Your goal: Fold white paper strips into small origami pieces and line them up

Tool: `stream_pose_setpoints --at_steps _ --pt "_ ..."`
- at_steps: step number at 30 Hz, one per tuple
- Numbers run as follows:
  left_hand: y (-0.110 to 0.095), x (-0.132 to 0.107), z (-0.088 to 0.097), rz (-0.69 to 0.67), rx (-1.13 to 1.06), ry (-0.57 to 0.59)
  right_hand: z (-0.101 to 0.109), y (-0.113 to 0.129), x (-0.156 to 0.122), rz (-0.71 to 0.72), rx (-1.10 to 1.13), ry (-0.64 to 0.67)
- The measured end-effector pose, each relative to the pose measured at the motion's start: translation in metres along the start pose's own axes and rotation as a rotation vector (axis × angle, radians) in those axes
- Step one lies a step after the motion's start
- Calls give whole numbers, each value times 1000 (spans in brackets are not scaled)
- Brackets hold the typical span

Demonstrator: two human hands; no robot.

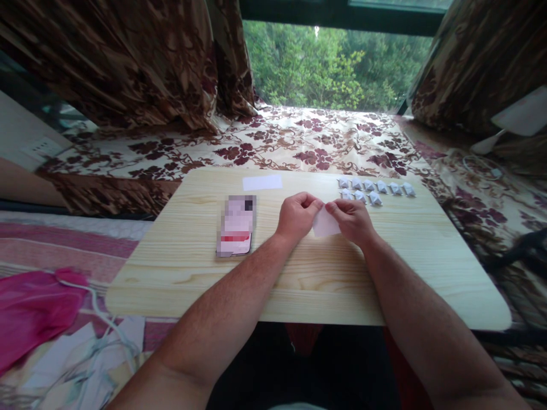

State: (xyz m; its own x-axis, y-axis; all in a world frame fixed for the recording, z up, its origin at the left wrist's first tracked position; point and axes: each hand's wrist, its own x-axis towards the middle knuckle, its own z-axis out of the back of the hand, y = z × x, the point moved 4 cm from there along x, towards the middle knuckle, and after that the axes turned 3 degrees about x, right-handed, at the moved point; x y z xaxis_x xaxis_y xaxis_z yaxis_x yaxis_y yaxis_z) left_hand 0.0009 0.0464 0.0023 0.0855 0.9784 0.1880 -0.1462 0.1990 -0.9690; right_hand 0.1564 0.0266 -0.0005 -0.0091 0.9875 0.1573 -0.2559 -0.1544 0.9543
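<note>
Between my two hands is a small piece of white paper (326,222), held up just over the table top. My left hand (299,214) pinches its upper left edge between thumb and curled fingers. At the upper right edge, the thumb and fingers of my right hand (351,218) close on the same paper. The fingertips of both hands nearly meet, and part of the paper's top edge is hidden behind them. Several small folded paper pieces (382,187) with pointed tops sit in two rows beyond my right hand.
A phone (236,225) lies on the wooden table (179,267), left of my hands. A white paper strip (262,182) rests near the far edge. Cables and paper sheets (64,356) lie on the bed at left, beside pink cloth (38,310). A white lamp (519,114) stands right.
</note>
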Motion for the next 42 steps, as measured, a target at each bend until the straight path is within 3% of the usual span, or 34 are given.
stream_pose_setpoints --at_steps 10,15,20,25,31,36,42 --pt "4 1 0 103 -174 -55 -3 4 -1 23 2 24" --pt "7 6 6 121 -287 -188 -1 3 1 12 111 60" --pt "11 9 8 126 -347 -265 4 2 3 -10 129 -8" --pt "9 8 4 132 -298 -193 8 4 5 6 176 -148" --pt "3 3 -1 117 -176 -30 9 2 6 -8 187 -186" --pt "7 3 2 111 -124 -57 8 3 5 5 208 -152" --pt "8 4 3 190 -217 -87 11 -2 9 -28 432 -169"
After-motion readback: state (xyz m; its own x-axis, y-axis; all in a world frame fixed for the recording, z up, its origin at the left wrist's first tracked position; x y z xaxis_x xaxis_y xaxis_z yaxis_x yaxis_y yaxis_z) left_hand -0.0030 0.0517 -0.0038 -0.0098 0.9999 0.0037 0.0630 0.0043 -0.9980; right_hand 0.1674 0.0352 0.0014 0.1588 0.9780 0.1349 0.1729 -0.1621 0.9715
